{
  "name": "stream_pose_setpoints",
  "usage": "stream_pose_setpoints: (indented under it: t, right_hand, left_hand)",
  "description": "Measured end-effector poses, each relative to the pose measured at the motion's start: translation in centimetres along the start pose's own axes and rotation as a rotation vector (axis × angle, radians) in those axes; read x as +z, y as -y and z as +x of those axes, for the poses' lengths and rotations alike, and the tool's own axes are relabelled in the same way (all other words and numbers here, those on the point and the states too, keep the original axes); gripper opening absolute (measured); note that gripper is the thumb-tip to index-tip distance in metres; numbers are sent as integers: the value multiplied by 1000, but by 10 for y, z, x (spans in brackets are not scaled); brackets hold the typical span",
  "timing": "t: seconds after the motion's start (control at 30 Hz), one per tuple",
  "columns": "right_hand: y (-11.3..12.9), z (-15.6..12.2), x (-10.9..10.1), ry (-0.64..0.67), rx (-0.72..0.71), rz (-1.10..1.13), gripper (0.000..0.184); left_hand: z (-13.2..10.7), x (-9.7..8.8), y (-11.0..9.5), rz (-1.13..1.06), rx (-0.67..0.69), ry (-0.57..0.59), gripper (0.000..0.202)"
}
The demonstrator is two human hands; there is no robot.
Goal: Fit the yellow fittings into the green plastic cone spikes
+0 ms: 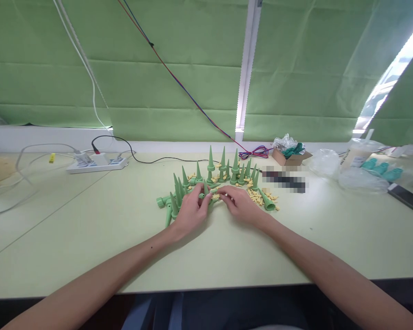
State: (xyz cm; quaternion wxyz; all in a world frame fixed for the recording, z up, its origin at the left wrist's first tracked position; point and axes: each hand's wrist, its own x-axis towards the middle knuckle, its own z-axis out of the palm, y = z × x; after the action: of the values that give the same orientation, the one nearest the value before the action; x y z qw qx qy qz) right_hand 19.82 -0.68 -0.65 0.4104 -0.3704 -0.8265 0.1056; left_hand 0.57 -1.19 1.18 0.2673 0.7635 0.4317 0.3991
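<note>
Many green plastic cone spikes (223,167) stand or lie in a cluster at the middle of the pale green table (89,229). Small yellow pieces (258,196) are scattered among them. My left hand (191,211) grips a green cone lying near the cluster's front, fingers curled around it. My right hand (242,204) meets it from the right, its fingertips pinching a small yellow piece (216,197) at the cone's end. One green cone (267,201) lies on its side just right of my right hand. Several more cones (170,206) lie left of my left hand.
A white power strip (96,164) with plugged cables sits at the back left. A small cardboard box (291,157) with plastic wrap, clear bags (361,178) holding teal parts, a plastic cup (359,153) and a phone (408,198) lie at the right. Green blinds hang behind.
</note>
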Motion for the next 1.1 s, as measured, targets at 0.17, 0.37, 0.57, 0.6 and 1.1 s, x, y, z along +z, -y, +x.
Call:
stream_pose_setpoints:
  t: [0.17, 0.37, 0.57, 0.6, 1.1]
  right_hand:
    - [-2, -1, 1, 25, 9, 12, 14]
    - [-5, -1, 2, 45, 24, 20, 9]
    - [-3, 0, 0, 57, 17, 36, 13]
    - [-2, 0, 0, 59, 17, 34, 13]
    - [1, -2, -1, 91, 96, -34, 26]
  left_hand:
    - [0, 0, -1, -10, -8, -5, 21]
    - [-1, 1, 0, -4, 3, 63, 20]
    - [-1, 1, 1, -16, 14, 70, 22]
    - [-1, 1, 0, -20, 15, 73, 22]
    - [-4, 3, 3, -126, -8, 146, 27]
